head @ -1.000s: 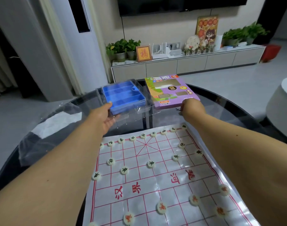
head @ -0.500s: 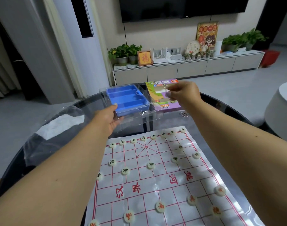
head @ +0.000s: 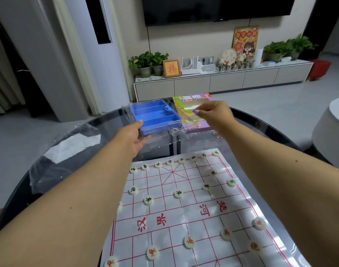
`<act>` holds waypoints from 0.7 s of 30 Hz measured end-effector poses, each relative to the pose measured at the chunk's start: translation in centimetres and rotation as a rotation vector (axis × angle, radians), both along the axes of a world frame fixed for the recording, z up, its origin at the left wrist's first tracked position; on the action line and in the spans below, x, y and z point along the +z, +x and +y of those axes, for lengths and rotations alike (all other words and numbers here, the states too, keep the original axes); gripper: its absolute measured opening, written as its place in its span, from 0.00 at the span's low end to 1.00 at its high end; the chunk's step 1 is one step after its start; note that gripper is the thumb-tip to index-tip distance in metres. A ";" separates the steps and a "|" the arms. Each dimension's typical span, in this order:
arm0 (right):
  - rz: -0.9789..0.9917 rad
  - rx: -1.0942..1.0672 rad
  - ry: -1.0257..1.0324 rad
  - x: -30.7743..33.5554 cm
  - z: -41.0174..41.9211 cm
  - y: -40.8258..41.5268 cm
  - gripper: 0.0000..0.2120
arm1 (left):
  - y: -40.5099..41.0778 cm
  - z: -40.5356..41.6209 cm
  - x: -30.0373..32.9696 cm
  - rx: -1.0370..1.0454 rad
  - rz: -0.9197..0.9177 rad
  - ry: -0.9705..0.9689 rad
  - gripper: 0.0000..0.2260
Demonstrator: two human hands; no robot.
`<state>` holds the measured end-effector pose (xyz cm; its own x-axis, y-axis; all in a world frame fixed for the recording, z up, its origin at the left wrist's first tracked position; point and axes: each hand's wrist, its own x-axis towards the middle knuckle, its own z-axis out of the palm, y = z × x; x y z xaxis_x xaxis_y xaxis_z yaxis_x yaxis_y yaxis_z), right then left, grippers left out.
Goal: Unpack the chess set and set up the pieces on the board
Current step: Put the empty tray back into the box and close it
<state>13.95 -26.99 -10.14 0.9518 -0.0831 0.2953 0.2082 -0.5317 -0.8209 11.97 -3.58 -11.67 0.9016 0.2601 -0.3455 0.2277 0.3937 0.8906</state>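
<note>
Left hand (head: 133, 136) holds the near left corner of the blue tray (head: 154, 117), which sits in a clear plastic case at the far edge of the round glass bench (head: 261, 128); its grip is closed on that corner, thumb on the rim. Right hand (head: 215, 114) is raised above the purple box (head: 191, 105) just right of the tray, thumb and forefinger pinching the clear lid (head: 186, 117). The board (head: 184, 218) lies at the near edge, white pieces (head: 178, 194) set along its far rows and near rows. Crumpled clear wrap (head: 68, 149) lies at the left edge.
</note>
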 end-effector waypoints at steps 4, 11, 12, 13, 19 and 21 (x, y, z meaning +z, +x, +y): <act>0.249 -0.332 -0.340 -2.8 -4.5 1.7 0.08 | 0.0 -0.5 -0.1 -0.001 0.004 -0.036 0.07; 0.480 -0.220 -0.775 -4.7 -4.1 1.1 0.18 | 0.2 -0.9 -0.5 -0.004 0.007 -0.048 0.10; 0.469 -0.222 -0.763 -4.7 -3.8 1.2 0.19 | 0.2 -0.9 -0.6 -0.007 0.008 -0.043 0.11; 0.469 -0.218 -0.757 -4.6 -3.7 1.3 0.19 | 0.2 -0.9 -0.7 -0.008 0.010 -0.041 0.11; 0.416 -0.180 -0.858 -4.8 -3.2 1.0 0.06 | 0.1 -1.0 -0.8 -0.001 0.020 -0.052 0.11; 0.377 -0.188 -0.830 -4.9 -3.4 1.0 0.04 | -0.2 -1.1 -0.8 0.005 0.022 -0.056 0.10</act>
<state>14.91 -30.35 -15.08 0.9892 -0.1463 0.0035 -0.1439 -0.9769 -0.1580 11.77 -4.70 -12.43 0.8925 0.2441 -0.3793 0.2450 0.4437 0.8621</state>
